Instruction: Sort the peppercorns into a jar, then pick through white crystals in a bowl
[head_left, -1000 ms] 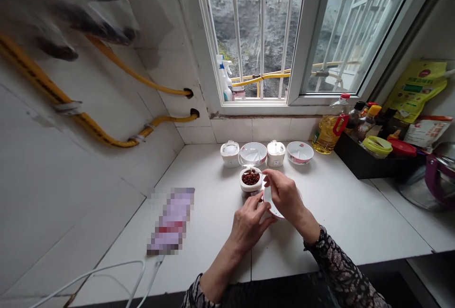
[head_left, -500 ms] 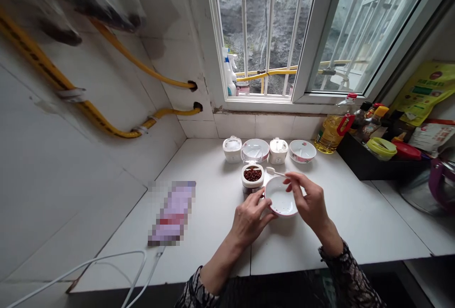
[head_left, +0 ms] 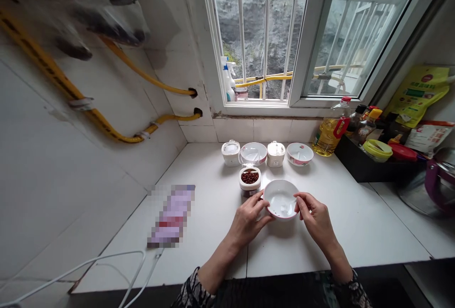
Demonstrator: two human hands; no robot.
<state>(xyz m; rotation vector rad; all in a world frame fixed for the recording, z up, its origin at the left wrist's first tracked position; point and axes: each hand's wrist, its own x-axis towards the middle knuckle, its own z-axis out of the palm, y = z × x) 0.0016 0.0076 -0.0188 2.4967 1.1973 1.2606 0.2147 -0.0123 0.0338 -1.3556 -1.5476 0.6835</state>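
Observation:
A white bowl with a pink rim (head_left: 280, 188) sits on the counter, a few small dark specks on its inside. At its left edge my left hand (head_left: 249, 218) grips the bowl, thumb and fingers on the rim. My right hand (head_left: 316, 215) pinches the handle of a small white spoon (head_left: 293, 199); the spoon's head is down in the bowl and hard to make out against the white. Just behind my left hand stands an open-lidded seasoning jar (head_left: 250, 187) with reddish-brown grains, probably peppercorns, inside.
Along the wall stand two white lidded jars (head_left: 231, 155) (head_left: 276, 156) and two patterned bowls (head_left: 253, 161) (head_left: 300, 160). Further right are an oil bottle (head_left: 329, 132), a black box of condiments (head_left: 355, 163) and a glass-lidded pot (head_left: 419, 189). A blurred purple phone-like object (head_left: 174, 215) with a white cable (head_left: 117, 253) lies left.
My right hand has come down and slightly right, carrying the spoon from above the bowl's far rim into the bowl. My left hand stays on the bowl. The view has tilted slightly upward.

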